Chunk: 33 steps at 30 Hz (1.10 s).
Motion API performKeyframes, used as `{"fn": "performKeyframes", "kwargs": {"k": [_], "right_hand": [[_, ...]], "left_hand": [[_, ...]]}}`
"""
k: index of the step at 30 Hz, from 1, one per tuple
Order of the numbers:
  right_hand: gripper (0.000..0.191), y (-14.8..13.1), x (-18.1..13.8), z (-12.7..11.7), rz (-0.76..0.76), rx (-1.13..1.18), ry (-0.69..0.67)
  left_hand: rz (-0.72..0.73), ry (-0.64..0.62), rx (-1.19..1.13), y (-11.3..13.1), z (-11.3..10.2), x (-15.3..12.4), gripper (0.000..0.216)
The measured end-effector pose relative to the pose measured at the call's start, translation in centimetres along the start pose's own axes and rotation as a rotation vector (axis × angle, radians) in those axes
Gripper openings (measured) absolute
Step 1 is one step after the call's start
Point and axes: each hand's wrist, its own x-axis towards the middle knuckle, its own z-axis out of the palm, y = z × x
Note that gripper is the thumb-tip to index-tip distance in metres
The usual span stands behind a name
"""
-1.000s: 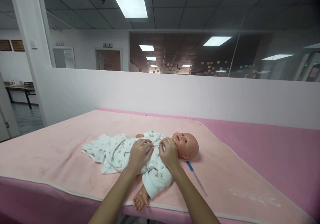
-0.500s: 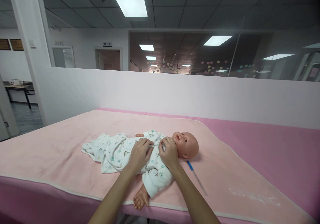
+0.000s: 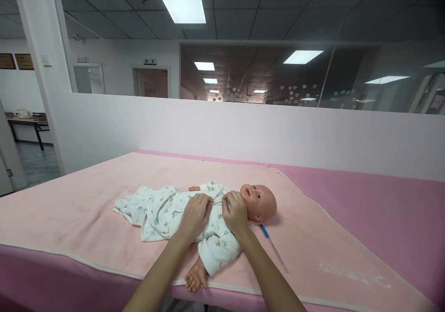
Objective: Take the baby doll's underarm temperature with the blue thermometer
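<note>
A baby doll [image 3: 261, 201] lies on its back with its head to the right, dressed in a white printed baby gown [image 3: 163, 214]. My left hand [image 3: 195, 211] rests on the gown's chest, fingers pinched together on its cloth. Close to the doll's neck, my right hand [image 3: 235, 211] is closed in a similar pinch. Between the two hands runs a thin white strip of the gown, perhaps a tie; the fingertips partly hide it. One doll hand [image 3: 196, 276] reaches over the near edge. Beside the head lies a clear thermometer-like stick with a blue end [image 3: 264, 231].
A peach-pink mat [image 3: 86, 200] covers much of the pink padded table [image 3: 378, 196]. Along the far side stands a white half-wall [image 3: 243, 129] with glass above. At the left, a small table [image 3: 28, 123] shows through an opening.
My hands stay nearly in place, with only slight finger movement. Less of the white strip shows between them now. The doll and the blue-ended stick have not moved.
</note>
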Motion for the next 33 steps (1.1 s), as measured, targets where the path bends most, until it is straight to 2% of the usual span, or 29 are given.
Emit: {"fn": "performKeyframes", "kwargs": {"k": [6, 11, 17, 23, 33], "right_hand": [[0.015, 0.1, 0.0, 0.1, 0.026, 0.021, 0.015], [0.015, 0.1, 0.0, 0.1, 0.021, 0.025, 0.018], [0.015, 0.1, 0.0, 0.1, 0.028, 0.016, 0.006], [0.015, 0.2, 0.0, 0.1, 0.022, -0.007, 0.012], [0.015, 0.2, -0.1, 0.2, 0.036, 0.018, 0.012]], "left_hand": [[-0.217, 0.083, 0.088, -0.5, -0.5, -0.7, 0.008], [-0.362, 0.115, 0.062, -1.1, -0.5, -0.9, 0.014], [-0.324, 0.083, 0.03, -1.1, -0.8, -1.1, 0.012], [-0.231, 0.032, -0.14, -1.5, -1.9, -1.8, 0.022], [-0.241, 0.105, -0.106, -1.9, -1.7, -2.3, 0.016]]}}
